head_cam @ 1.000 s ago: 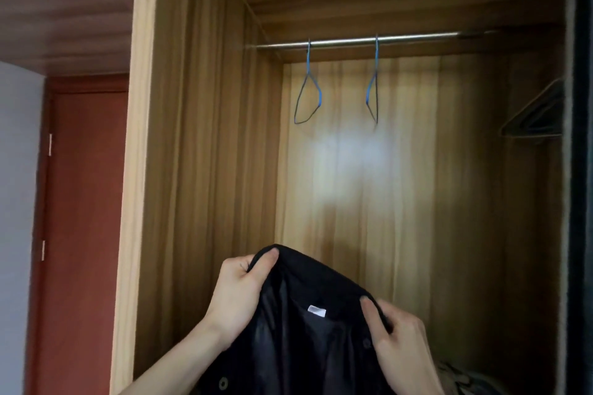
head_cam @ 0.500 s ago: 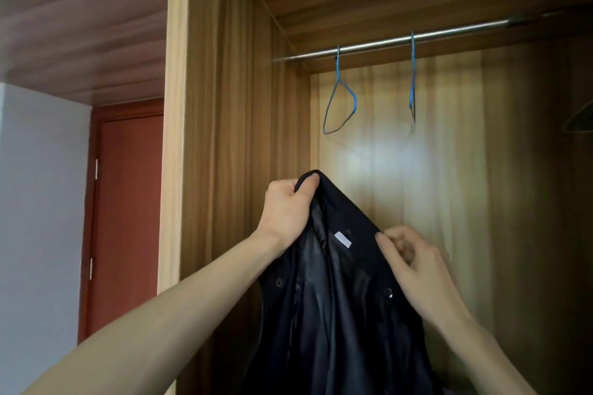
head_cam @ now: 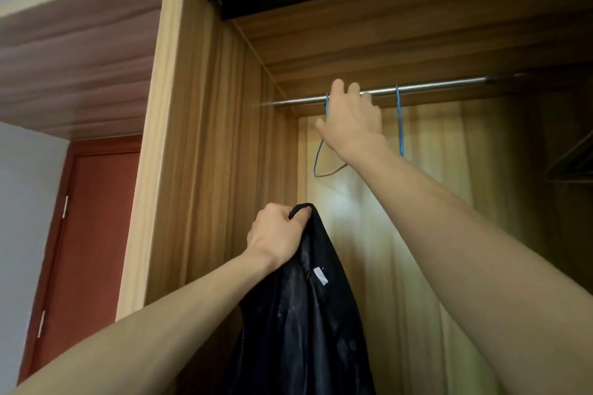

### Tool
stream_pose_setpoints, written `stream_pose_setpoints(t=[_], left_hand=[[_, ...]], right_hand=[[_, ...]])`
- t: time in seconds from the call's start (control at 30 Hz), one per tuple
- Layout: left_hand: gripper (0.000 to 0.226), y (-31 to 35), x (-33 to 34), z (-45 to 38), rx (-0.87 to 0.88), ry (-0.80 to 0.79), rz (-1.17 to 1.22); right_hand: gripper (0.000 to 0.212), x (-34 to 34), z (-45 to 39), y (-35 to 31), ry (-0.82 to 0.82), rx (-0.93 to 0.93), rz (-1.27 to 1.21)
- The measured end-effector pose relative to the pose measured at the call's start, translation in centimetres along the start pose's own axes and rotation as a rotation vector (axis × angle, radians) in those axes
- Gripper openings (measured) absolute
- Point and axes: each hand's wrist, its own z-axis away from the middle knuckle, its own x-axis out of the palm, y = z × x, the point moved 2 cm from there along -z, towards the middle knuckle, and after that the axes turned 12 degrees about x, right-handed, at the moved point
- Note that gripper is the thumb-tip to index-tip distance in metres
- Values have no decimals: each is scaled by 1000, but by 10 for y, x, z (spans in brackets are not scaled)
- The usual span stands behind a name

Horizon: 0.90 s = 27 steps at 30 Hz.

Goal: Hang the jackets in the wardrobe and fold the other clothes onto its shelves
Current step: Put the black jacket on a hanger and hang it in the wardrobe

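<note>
A black jacket point(head_cam: 308, 314) with a shiny lining and a small white label hangs from my left hand point(head_cam: 276, 236), which grips its collar in front of the open wardrobe. My right hand point(head_cam: 351, 119) is raised to the metal rail point(head_cam: 442, 88), fingers stretched up over it, right beside the hook of a blue wire hanger point(head_cam: 321, 167). That hanger still hangs on the rail, partly hidden behind my hand and wrist. A second blue hanger point(head_cam: 399, 125) hangs just to the right.
The wardrobe's left side panel point(head_cam: 205, 170) stands close to the jacket. A dark hanger point(head_cam: 571, 167) shows at the right edge inside. Left of the wardrobe are a red door point(head_cam: 80, 250) and a white wall.
My right hand let go of the jacket collar and rose to the rail by the left blue hanger. My left hand lifted the jacket higher and holds it alone.
</note>
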Motion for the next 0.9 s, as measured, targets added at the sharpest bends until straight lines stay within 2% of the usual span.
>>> stream_pose_setpoints(t=[0.17,0.23,0.4,0.5,0.73,0.9], left_hand=[[57,-3,-6,-5,1,16,-99],[57,-6,-8,-1,0,-1,-149],[54,-16,-14,12,0,-16,-176],[55,-19,-17,19,-15,-8,-186],[54,-28,-23,29,-53,5,-144],[55,-27,-26,34,-74,14,-88]], right_hand=[[43,26,-26,-15,-190,56,317],[38,39,-27,-14,-256,63,359],[27,70,-28,-7,-366,218,102],[24,75,-28,-3,-325,277,-62],[24,77,-19,15,-238,315,-245],[27,89,28,28,-232,422,-527]])
